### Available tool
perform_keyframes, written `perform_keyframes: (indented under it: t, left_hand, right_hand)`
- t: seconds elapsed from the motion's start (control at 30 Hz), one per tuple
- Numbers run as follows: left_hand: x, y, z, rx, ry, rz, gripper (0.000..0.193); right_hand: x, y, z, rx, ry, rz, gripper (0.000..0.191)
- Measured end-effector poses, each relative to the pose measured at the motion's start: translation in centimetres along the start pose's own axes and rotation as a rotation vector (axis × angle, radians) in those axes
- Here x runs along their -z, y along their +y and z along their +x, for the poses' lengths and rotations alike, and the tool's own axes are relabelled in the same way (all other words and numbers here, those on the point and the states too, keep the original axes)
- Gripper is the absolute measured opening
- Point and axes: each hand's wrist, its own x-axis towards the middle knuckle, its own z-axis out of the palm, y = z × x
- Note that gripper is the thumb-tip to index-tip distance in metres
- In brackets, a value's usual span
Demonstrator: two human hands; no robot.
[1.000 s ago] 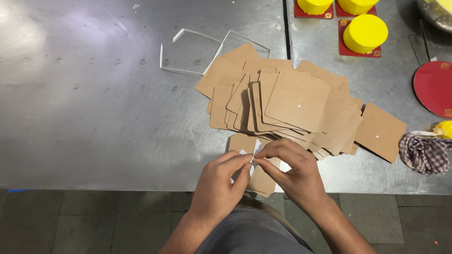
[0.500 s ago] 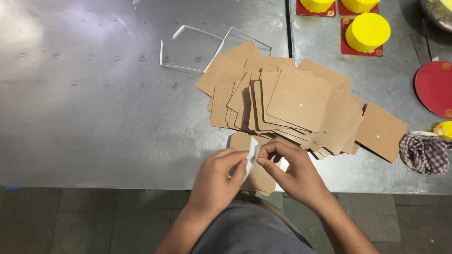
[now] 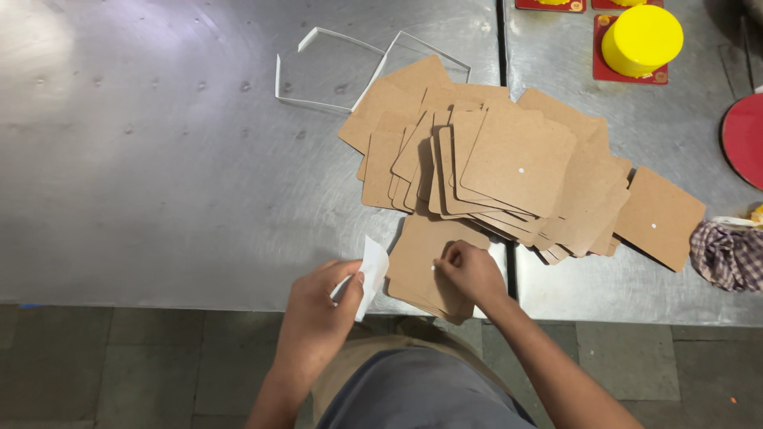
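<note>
White paper slip (image 3: pixel 370 272) pinched in left hand (image 3: pixel 318 306), thumb and fingers (image 3: pixel 355 280) closed on its lower edge, slip standing up off the near edge of the surface (image 3: pixel 159 175). Looks thin, light, floppy, likely a peeled backing or sticker sheet; easy to crease or tear, best held by an edge as it is now. Right hand (image 3: pixel 470 270) rests on a brown square board (image 3: pixel 429 258) lying flat at the near edge, fingertips bunched tight and pressing or picking at a small white dot on its top face; fingers narrow, holding nothing that can be seen, too small to tell if something tiny is between them. Board looks stiff, flat, light, hardboard-like with rounded corners; should slide easily on the metal, grip by an edge or corner. It seems to sit on another like it, slightly overhanging the edge. Slip is just left of the board, near but apart from the right hand. Beyond, a fanned heap of matching brown boards (image 3: pixel 509 159), overlapping, some with a white centre dot; one separate board (image 3: pixel 660 218) to the right of the heap. Farther back two white strip frames (image 3: pixel 334 67), bent into open outlines, touching the heap's far left. Right side: checked cloth (image 3: pixel 727 254), red round disc (image 3: pixel 743 139) at the frame edge, yellow cylinder (image 3: pixel 642 38) on a red square base (image 3: pixel 628 73).
</note>
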Motion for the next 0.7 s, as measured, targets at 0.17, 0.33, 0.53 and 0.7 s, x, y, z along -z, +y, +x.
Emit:
perform_keyframes:
  t: [0.17,0.33,0.53,0.7]
  left_hand:
    - [0.1,-0.8,-0.6,-0.054,0.032,0.0,0.018]
    - [0.8,-1.2,-0.1,-0.01,0.047,0.063,0.019]
    - [4.2,-1.5,1.4,-0.029,0.175,0.072,0.022]
    - [7.8,-1.0,1.7,0.141,0.268,-0.076,0.023]
  right_hand:
    - [-2.7,-1.0,-3.1,0.478,0.293,-0.089,0.056]
    - [-5.9,-1.6,-5.7,0.749,0.078,-0.517,0.078]
    - [-0.2,-2.3,-8.1,1.013,-0.067,-0.197,0.06]
    - [8.0,-2.9,-9.0,0.779,0.077,-0.037,0.064]
